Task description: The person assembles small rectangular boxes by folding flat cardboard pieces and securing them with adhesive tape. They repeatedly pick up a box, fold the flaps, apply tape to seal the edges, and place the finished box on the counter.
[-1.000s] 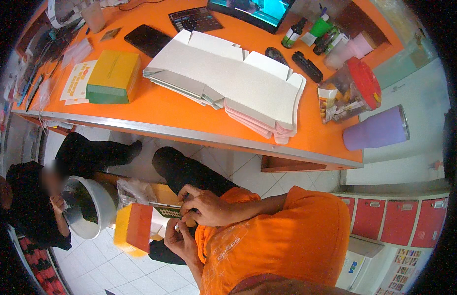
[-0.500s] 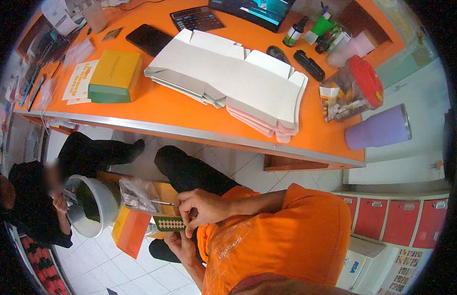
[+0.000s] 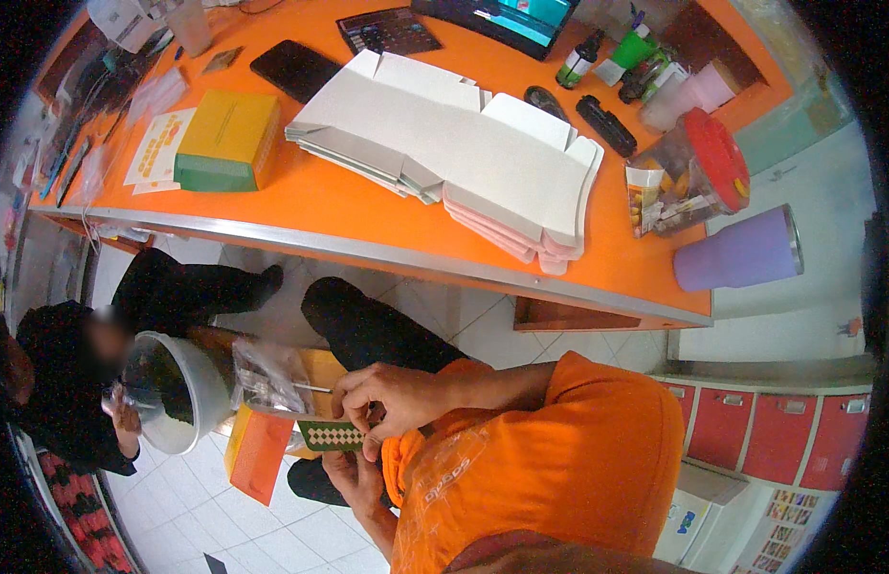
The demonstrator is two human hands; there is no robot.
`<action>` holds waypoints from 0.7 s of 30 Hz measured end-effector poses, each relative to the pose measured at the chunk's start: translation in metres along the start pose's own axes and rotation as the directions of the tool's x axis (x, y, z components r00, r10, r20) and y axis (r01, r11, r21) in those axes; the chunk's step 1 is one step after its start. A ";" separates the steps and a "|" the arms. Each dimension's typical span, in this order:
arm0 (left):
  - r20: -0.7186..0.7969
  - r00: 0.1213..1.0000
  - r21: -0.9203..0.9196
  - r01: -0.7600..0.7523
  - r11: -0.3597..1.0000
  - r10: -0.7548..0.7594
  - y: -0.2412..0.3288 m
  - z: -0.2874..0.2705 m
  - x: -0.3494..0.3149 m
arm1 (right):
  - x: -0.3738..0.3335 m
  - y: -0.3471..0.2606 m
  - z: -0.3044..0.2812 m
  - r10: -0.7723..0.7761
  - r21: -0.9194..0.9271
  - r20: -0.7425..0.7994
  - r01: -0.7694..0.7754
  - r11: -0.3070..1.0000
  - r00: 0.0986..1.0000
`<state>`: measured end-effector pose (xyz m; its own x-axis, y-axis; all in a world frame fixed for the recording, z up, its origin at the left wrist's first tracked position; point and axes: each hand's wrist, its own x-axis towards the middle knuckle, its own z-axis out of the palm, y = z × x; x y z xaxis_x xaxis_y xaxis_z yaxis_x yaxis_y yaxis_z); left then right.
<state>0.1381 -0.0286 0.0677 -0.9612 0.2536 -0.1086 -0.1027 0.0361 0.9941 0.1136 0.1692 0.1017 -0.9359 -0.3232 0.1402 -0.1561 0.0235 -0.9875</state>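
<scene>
Low over my lap, my left hand (image 3: 358, 478) holds a small flat green piece with rows of cream diamonds (image 3: 332, 436) from below. Above it, my right hand (image 3: 392, 397) bends its fingers down and pinches the piece's right end between thumb and finger. A thin pale rod (image 3: 317, 387) ends at the right hand's knuckles; whether it is held I cannot make out. Beside the green piece are a crumpled clear plastic bag (image 3: 270, 373) and an orange and yellow carton (image 3: 260, 457).
A person in black (image 3: 66, 383) sits at left by a white tub (image 3: 210, 392) with dark green contents. The orange desk (image 3: 368, 230) bears stacked flat white cartons (image 3: 444, 134), a yellow-green box (image 3: 229, 134), a red-lidded jar (image 3: 688, 177) and a purple tumbler (image 3: 736, 251).
My view has shifted slightly. Both hands keep their grip on the green piece with little movement. The other person's hand at the tub has turned and dropped a little.
</scene>
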 end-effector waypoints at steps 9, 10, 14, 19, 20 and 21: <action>-0.085 0.988 -0.195 0.108 0.975 -0.126 0.028 0.018 -0.004 | 0.004 -0.002 -0.002 0.005 -0.025 -0.082 -0.007 1.000 0.997; -0.035 0.986 -0.246 0.149 0.958 -0.162 0.030 0.015 -0.006 | 0.006 -0.002 -0.001 0.002 -0.041 -0.099 -0.006 0.999 0.995; -0.121 0.947 -0.425 0.221 0.878 -0.297 0.034 0.020 -0.009 | 0.010 -0.017 -0.003 -0.007 -0.222 -0.104 -0.016 0.975 0.995; -0.055 0.888 -0.706 0.289 0.647 -0.457 0.009 0.007 -0.006 | 0.004 -0.001 0.014 -0.297 -0.421 -0.117 0.223 0.879 0.948; -0.046 0.878 -0.725 0.299 0.620 -0.477 0.011 0.008 -0.006 | 0.001 0.000 0.018 -0.288 -0.449 -0.105 0.213 0.868 0.952; -0.036 0.867 -0.743 0.309 0.593 -0.497 0.014 0.011 -0.006 | -0.002 0.001 0.020 -0.293 -0.484 -0.073 0.223 0.846 0.953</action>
<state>0.1449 -0.0193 0.0822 -0.7917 0.1672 -0.5875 -0.5483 -0.6186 0.5628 0.1214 0.1511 0.0989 -0.8694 -0.2462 0.4284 -0.4939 0.4054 -0.7693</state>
